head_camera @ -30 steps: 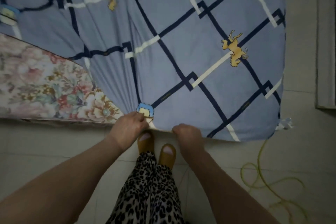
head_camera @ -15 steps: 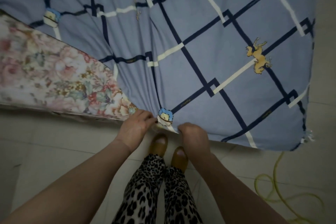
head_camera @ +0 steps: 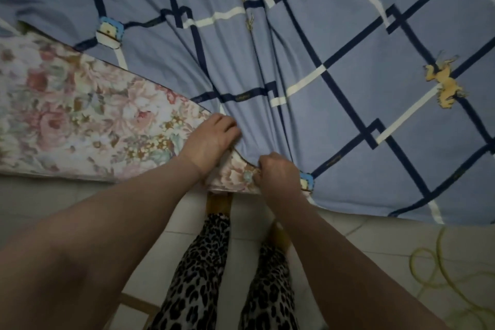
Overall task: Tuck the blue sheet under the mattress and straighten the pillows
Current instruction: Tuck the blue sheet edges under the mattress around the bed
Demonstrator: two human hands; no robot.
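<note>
The blue sheet [head_camera: 334, 115], crossed by navy and white lines with small cartoon patches, covers most of the bed. Its edge runs diagonally and leaves the floral mattress [head_camera: 80, 120] bare at the left. My left hand [head_camera: 211, 139] lies on that diagonal edge, fingers curled into the fabric. My right hand [head_camera: 278, 177] is a fist gripping the sheet's edge at the mattress's near side. Folds fan out from both hands across the sheet. No pillows are in view.
I stand on pale floor tiles [head_camera: 375, 236] at the bedside, my legs in leopard-print trousers [head_camera: 203, 276] and my feet partly under the mattress edge. A yellow cord [head_camera: 439, 270] coils on the floor at the right.
The view has shifted left along the bed. Both hands have moved up onto the mattress with the sheet's edge, and more floral mattress shows near them. The sheet is more creased around the hands.
</note>
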